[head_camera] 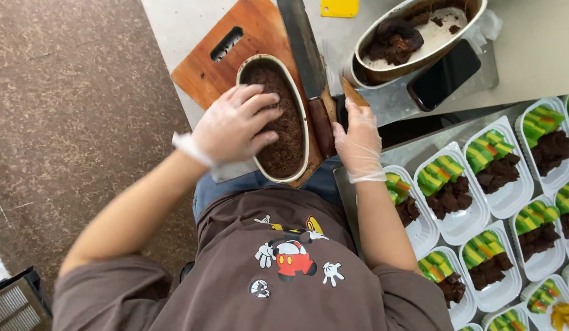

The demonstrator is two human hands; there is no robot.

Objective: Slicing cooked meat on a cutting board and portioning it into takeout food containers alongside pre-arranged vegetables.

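An oval metal pan [302, 116] full of dark brown cake stands on a wooden cutting board [204, 76]. My left hand [235, 125], in a clear glove, lies flat on the cake's near left part, fingers spread over the pan's rim. My right hand [358, 144], also gloved, rests at the board's right edge beside the brown handle of a large knife [306, 52]. The knife's blade lies along the pan's right side. Whether the right hand grips anything I cannot tell.
A second oval pan [419, 58] with cake scraps stands at the back, a black phone [444, 76] beside it. White plastic trays [511, 196] holding striped green-yellow cake slices and brown cake chunks fill the right. A yellow scraper [339, 7] lies at the far edge. Brown floor lies left.
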